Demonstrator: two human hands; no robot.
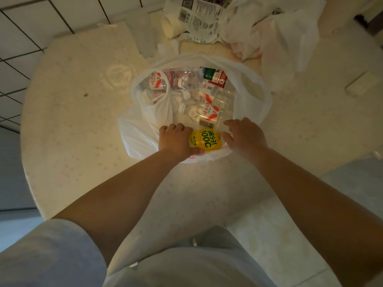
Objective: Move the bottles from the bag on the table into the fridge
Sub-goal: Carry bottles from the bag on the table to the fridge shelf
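While your left hand [176,139] curls round the yellow bottle [205,140], that bottle lies on its side at the near edge of the white plastic bag [250,88], its label printed "100C" facing up at you. Your thumb runs along the bottle's near side and your fingers wrap over its left end. Your right hand [245,135] sits just beside the bottle's right end with fingers spread and relaxed, gripping nothing; whether its fingertips actually touch the bottle or the bag's rim is hard to tell from this angle.

Deeper in the open bag you have several clear bottles with red-and-white labels [204,112], lying in a loose heap, one clear bottle [184,79] lying crosswise toward the far side, and a carton with a red and green face [215,77] standing against the far right wall. Another red-and-white label [156,81] shows through the bag's left handle loop.

The bag rests on the round pale table [78,129], near its middle. Beyond it, at the table's far edge, sit a stack of paper cups [172,25] lying on its side, a printed package with a barcode [199,19] and a crumpled white bag [275,32]. Dark-lined floor tiles [22,27] show past the table on the upper left.
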